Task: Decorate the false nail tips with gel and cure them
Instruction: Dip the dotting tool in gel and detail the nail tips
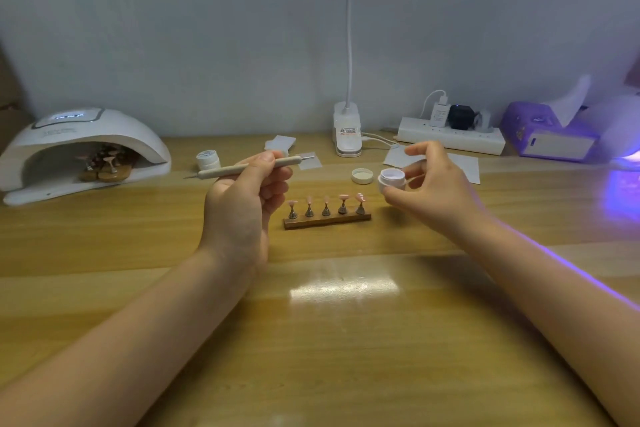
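Left hand [247,184] gripping dotting tool [249,167], held level above wooden table [138,236]. Right hand [431,184] pinching small open gel jar [391,179], its lid [362,176] just left on table. Nail tips [325,199] on stand [327,218] between hands. Curing lamp [83,152] far left, second stand inside.
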The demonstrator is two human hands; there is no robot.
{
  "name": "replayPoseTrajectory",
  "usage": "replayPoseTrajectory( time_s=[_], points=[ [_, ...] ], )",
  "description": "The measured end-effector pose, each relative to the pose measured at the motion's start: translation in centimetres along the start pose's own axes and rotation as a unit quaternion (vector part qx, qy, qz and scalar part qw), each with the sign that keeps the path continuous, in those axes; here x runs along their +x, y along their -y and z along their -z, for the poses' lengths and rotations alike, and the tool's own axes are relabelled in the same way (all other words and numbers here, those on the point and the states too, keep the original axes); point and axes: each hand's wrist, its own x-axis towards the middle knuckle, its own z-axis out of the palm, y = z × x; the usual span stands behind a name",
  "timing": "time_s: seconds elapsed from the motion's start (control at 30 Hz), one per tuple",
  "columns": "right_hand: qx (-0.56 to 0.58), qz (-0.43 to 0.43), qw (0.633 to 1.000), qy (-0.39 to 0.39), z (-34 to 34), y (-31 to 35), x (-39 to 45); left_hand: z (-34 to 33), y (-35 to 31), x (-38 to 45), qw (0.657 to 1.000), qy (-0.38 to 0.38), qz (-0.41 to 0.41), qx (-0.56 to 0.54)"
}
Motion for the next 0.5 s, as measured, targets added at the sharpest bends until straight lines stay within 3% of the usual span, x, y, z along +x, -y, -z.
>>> replayPoseTrajectory(
  time_s=[0.37, 0.5],
  points=[
    [-0.093, -0.051, 0.993, 0.054, -0.5, -2.4, 0.1, 0.4, 1.0, 0.3, 0.998, -0.046, 0.043, 0.008],
    [-0.167, 0.033, 0.985, -0.005, -0.7, -1.0, -0.5, 0.3, 1.3, 0.3, 0.998, -0.042, 0.046, 0.007]
  ],
)
